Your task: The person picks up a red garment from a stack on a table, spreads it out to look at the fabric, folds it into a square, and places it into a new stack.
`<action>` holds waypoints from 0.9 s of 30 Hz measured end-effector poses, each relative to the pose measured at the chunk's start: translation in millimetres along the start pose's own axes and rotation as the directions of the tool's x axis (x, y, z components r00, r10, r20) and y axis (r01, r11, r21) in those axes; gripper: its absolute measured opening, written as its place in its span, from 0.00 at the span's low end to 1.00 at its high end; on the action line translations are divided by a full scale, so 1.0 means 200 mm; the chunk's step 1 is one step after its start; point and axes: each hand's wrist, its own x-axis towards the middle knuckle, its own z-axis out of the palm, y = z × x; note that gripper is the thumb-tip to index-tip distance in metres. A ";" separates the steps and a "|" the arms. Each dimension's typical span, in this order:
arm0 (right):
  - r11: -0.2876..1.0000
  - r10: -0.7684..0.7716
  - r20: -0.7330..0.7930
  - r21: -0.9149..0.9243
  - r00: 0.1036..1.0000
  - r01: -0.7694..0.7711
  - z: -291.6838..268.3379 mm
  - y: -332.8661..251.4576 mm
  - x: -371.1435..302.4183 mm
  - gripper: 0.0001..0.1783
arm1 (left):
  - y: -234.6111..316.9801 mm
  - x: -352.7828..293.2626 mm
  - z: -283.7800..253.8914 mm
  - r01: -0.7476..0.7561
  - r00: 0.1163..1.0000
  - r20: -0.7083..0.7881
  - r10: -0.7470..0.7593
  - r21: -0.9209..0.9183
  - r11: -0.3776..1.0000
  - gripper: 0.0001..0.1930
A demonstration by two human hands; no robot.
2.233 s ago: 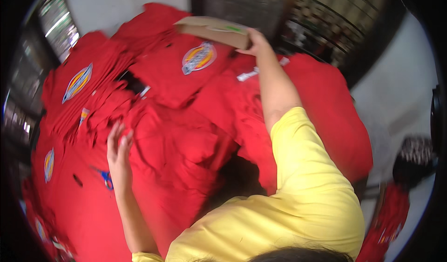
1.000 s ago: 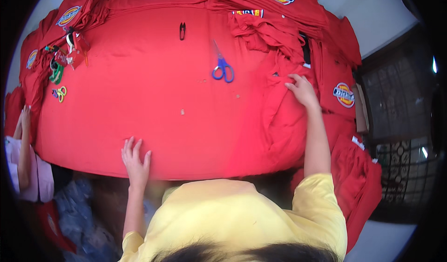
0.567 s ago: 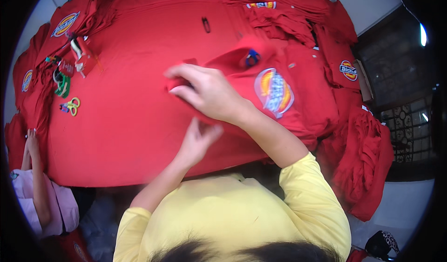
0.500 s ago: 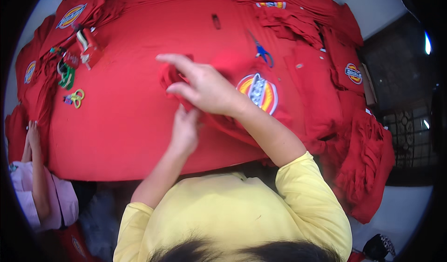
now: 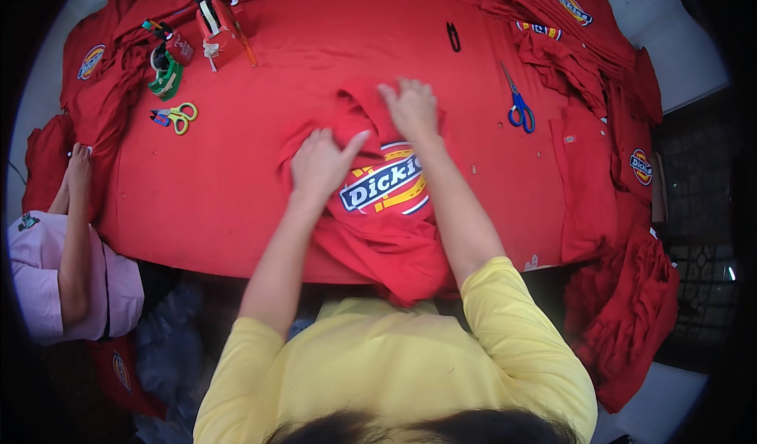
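A bunched red T-shirt [image 5: 386, 247] with a round yellow-and-blue printed emblem lies in front of me, its lower part hanging over the table's near edge. My left hand [image 5: 322, 164] rests on the left side of the shirt, thumb spread away from the fingers. At the shirt's upper folds, my right hand [image 5: 412, 111] lies over the cloth with its fingers and thumb apart. Part of the emblem is hidden by my right forearm. Neither hand visibly pinches the fabric.
Blue-handled scissors [image 5: 519, 114] and small black snips [image 5: 453, 37] lie on the red-covered table [image 5: 213, 207]. Yellow scissors [image 5: 183, 118], a green tape dispenser [image 5: 165, 77] and a red box [image 5: 219, 40] are at left. Red shirt piles [image 5: 587, 184] line the edges. A co-worker's hands [image 5: 79, 168] are far left.
My hands, formerly crossed over gathered cloth, have moved apart, left hand now on the left side. The shirt is spread more loosely, nearer the table's edge. The view has shifted.
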 end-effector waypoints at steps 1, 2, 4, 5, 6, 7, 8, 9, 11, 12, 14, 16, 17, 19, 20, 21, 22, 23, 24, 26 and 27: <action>0.998 -0.064 0.063 0.028 0.996 0.062 0.05 -0.03 -0.04 0.19 | 0.07 0.02 0.03 -0.058 0.998 0.014 0.058 0.029 0.998 0.27; 0.991 -0.130 0.122 0.053 0.984 0.124 0.05 -0.04 -0.09 0.18 | 0.14 0.03 0.05 -0.118 0.993 0.026 0.117 0.051 0.992 0.27; 0.938 -0.105 0.042 0.335 0.994 0.085 0.01 0.02 -0.23 0.15 | 0.04 -0.06 0.15 -0.294 0.952 -0.111 0.285 -0.078 0.953 0.19; 0.893 -0.110 0.110 0.447 0.988 0.050 -0.09 0.05 -0.34 0.14 | -0.06 -0.16 0.18 -0.377 0.915 -0.205 0.346 -0.132 0.917 0.16; 0.823 -0.132 0.213 0.567 0.968 -0.012 -0.17 0.11 -0.48 0.12 | -0.16 -0.27 0.16 -0.353 0.936 -0.096 0.340 -0.279 0.893 0.13; 0.760 -0.193 0.251 0.650 0.949 -0.017 -0.28 0.20 -0.65 0.10 | -0.21 -0.40 0.10 -0.308 0.947 -0.047 0.318 -0.420 0.854 0.14; 0.722 -0.170 0.305 0.686 0.937 -0.092 -0.43 0.26 -0.84 0.10 | -0.22 -0.53 0.01 -0.124 0.964 0.113 0.242 -0.613 0.780 0.14; 0.686 -0.170 0.385 0.707 0.907 -0.172 -0.57 0.31 -1.02 0.09 | -0.22 -0.66 -0.09 0.197 0.934 0.337 0.116 -0.761 0.618 0.14; 0.678 -0.224 0.550 0.680 0.804 -0.277 -0.83 0.35 -1.29 0.11 | -0.28 -0.93 -0.20 0.354 0.925 0.371 0.081 -0.920 0.170 0.16; 0.680 -0.252 0.613 0.663 0.749 -0.314 -0.93 0.39 -1.37 0.11 | -0.32 -1.01 -0.24 0.476 0.880 0.468 0.084 -0.867 -0.149 0.17; 0.235 -0.166 0.696 0.715 0.698 -0.658 -1.09 0.44 -1.44 0.12 | -0.25 -1.04 -0.42 0.424 0.880 0.469 -0.080 -0.848 -0.318 0.17; -0.225 -0.246 0.595 0.733 0.766 -0.642 -1.25 0.44 -1.44 0.09 | -0.29 -1.12 -0.50 0.285 0.947 0.319 0.033 -0.791 -0.542 0.16; -0.359 -0.311 0.557 0.682 0.770 -0.638 -1.32 0.41 -1.43 0.11 | -0.19 -1.13 -0.59 0.248 0.968 0.212 0.132 -0.767 -0.591 0.17; -0.485 -0.457 0.493 0.559 0.740 -0.673 -1.38 0.42 -1.46 0.24 | 0.04 -1.19 -0.75 0.226 0.967 0.097 0.236 -0.750 -0.622 0.20; -0.250 -0.549 0.497 0.670 0.673 -0.699 -1.36 0.49 -1.46 0.17 | -0.06 -1.23 -0.75 0.326 0.933 0.216 0.289 -0.847 -0.420 0.24; -0.027 -0.514 0.621 0.677 0.591 -0.735 -1.40 0.52 -1.46 0.14 | -0.16 -1.27 -0.74 0.409 0.881 0.330 0.339 -0.892 -0.193 0.27; 0.211 -0.452 0.740 0.631 0.498 -0.747 -1.44 0.52 -1.43 0.11 | -0.20 -1.32 -0.74 0.408 0.864 0.389 0.318 -0.913 0.009 0.28; 0.154 -0.428 0.632 0.755 0.646 -0.637 -1.44 0.57 -1.45 0.07 | -0.14 -1.31 -0.78 0.347 0.930 0.328 0.163 -0.933 -0.100 0.26; -0.159 -0.326 0.468 0.830 0.822 -0.535 -1.44 0.60 -1.48 0.08 | -0.08 -1.29 -0.83 0.257 0.965 0.260 0.006 -0.949 -0.183 0.24; -0.564 -0.163 0.290 0.756 0.943 -0.331 -1.49 0.61 -1.44 0.06 | -0.06 -1.23 -0.98 0.156 0.896 0.330 -0.297 -0.860 -0.486 0.21; -0.366 -0.077 0.457 0.814 0.886 -0.451 -1.50 0.65 -1.47 0.07 | -0.17 -1.24 -0.95 0.268 0.927 0.345 -0.145 -0.882 -0.389 0.19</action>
